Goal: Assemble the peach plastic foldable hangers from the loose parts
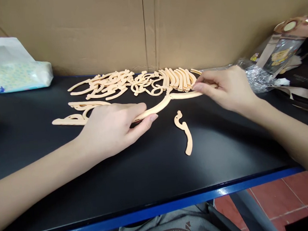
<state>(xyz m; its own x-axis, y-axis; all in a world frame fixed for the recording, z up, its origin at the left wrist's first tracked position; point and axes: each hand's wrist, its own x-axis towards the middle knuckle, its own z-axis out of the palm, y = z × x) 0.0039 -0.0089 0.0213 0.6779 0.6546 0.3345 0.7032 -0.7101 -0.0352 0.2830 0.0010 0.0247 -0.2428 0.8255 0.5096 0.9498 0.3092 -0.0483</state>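
Observation:
Between my hands spans a peach plastic folding hanger (160,105), its two arms spread and its middle joint toward the pile behind. My left hand (115,127) pinches the left arm between thumb and fingers. Thumb and fingertips of my right hand (226,87) close on the right arm's end, partly hiding it. A loose hanger arm with a hooked end (188,137) lies on the table below the hanger. Beyond my left hand lie folded hangers (67,121), partly covered by it. Just behind the held hanger is a row of curved hanger arms (177,78).
A heap of hanger arms (107,85) and a cluster of hanger hooks (143,82) lie along the cardboard wall (98,31). A tissue pack (21,75) stands back left. Clear plastic wrap (258,76) and a drink bottle (281,50) crowd the right. The black table (147,172) has a blue front edge.

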